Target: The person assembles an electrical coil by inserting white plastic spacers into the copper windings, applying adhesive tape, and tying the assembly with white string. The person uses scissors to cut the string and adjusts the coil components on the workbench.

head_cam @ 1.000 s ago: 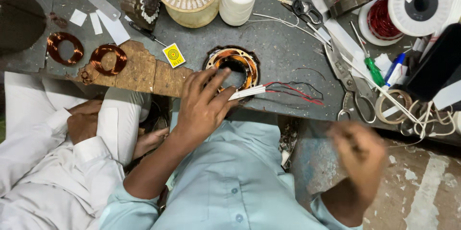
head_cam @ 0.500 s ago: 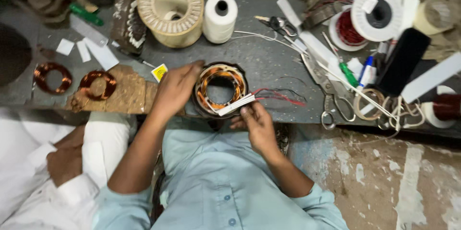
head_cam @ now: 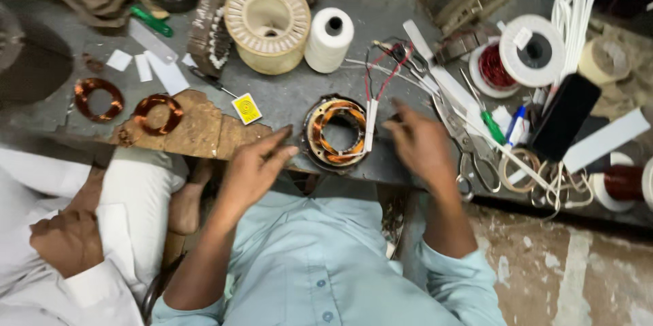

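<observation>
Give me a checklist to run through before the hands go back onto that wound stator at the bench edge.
1. Stator lies flat on the bench: ok, though near the front edge.
2. Left hand free: ok, open, beside the stator, fingertips just short of it.
3. Right hand free: ok, holds nothing, hovers right of the stator.
4. White sleeve in place on the windings: ok.
5. Red leads clear of the scissors: ok.
6. Leads' ends connected: cannot tell.
</observation>
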